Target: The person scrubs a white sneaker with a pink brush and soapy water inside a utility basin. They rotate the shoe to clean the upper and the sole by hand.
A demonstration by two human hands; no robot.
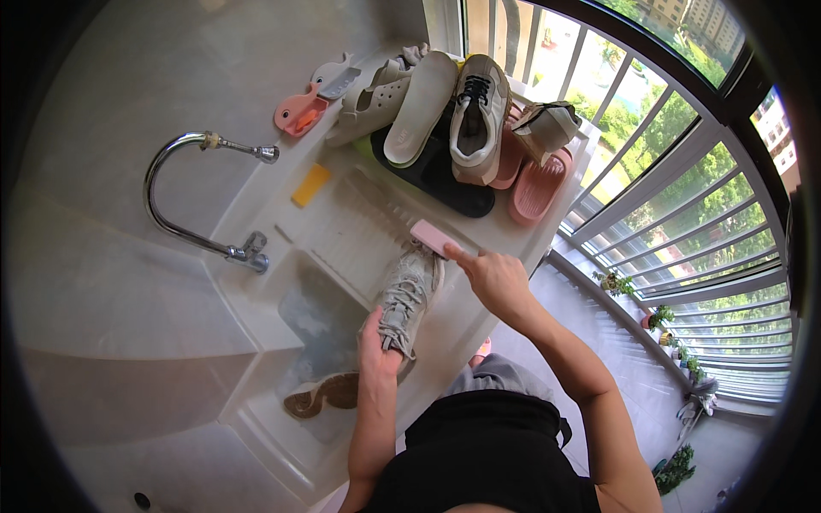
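My left hand (pixel 377 349) holds a pale, laced sneaker (pixel 404 298) at its heel end, with the fingers partly hidden by the shoe. The toe points away from me over the ribbed washboard (pixel 340 240) of a laundry sink. In my right hand (pixel 490 276) is a brush with a pink back (pixel 431 238), its underside against the sneaker's toe. Another shoe (pixel 324 394), brown sole showing, lies in the cloudy water of the basin (pixel 308 324). A yellow bar (pixel 311 185), perhaps soap, rests beyond the washboard.
A chrome faucet (pixel 168 167) arches at the left. Behind the washboard are a clog (pixel 375 102), an insole (pixel 420 109), a sneaker (pixel 476 122), pink slippers (pixel 542 186) and another shoe (pixel 548 128). Whale-shaped holders (pixel 300 115) are on the back wall. A railed window borders the right.
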